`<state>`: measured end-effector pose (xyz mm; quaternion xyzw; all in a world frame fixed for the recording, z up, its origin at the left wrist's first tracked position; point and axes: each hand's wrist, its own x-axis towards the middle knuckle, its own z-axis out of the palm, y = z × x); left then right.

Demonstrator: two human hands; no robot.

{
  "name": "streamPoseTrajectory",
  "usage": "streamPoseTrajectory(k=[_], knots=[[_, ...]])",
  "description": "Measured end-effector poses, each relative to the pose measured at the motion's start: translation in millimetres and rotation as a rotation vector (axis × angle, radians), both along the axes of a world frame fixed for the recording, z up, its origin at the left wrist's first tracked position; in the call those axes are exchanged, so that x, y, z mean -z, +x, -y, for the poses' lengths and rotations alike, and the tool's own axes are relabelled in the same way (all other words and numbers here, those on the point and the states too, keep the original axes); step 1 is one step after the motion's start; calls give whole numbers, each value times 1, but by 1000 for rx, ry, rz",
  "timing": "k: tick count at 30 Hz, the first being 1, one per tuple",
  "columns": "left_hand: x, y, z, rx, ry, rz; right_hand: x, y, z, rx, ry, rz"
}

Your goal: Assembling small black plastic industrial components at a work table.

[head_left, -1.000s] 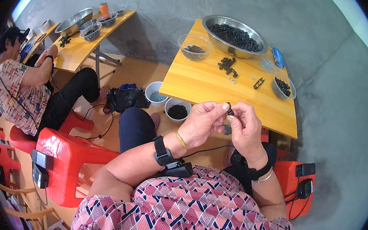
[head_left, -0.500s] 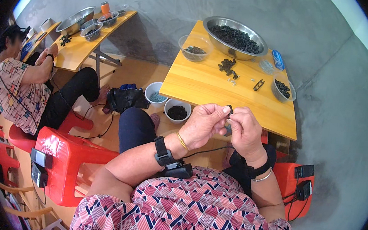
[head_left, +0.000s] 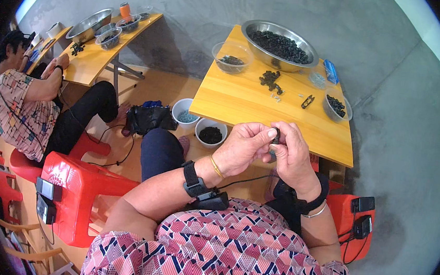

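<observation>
In front of my chest, just off the near edge of the yellow wooden table (head_left: pixel 233 106), both hands meet around a small black ribbed part (head_left: pixel 276 136). My left hand (head_left: pixel 242 147) pinches it between thumb and fingers. The fingers of my right hand (head_left: pixel 296 153) close on its other side, covering much of it. On the table beyond lie a loose pile of similar black parts (head_left: pixel 270 81), some tiny pale bits (head_left: pixel 276 97) and a pair of black thread snips (head_left: pixel 308 102). A large steel bowl (head_left: pixel 247 32) is heaped with black parts.
Clear plastic bowls (head_left: pixel 230 67) (head_left: pixel 335 115) flank the pile, near a blue packet (head_left: pixel 331 72). White buckets (head_left: pixel 210 143) (head_left: pixel 179 105) and a black bag (head_left: pixel 148 118) are on the floor. Red stools (head_left: pixel 76 193) stand beside me. A co-worker (head_left: pixel 27 99) sits at another table, left.
The black part has turned between my fingers, so its ribbed edge now shows upright. My right fingers have shifted upward around it.
</observation>
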<state>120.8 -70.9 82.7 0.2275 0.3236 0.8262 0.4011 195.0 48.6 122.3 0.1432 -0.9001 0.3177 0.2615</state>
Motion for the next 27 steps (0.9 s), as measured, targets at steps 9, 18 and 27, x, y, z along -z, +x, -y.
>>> streamPoseTrajectory(k=[9, 18, 27], knots=[[2, 2, 3, 31, 7, 5, 7, -1, -4, -20, 63, -61], [6, -10, 5, -92, 3, 159, 21, -5, -8, 21, -444, 65], [5, -7, 3, -83, -59, 93, 19, -11, -6, 96, -266, -7]])
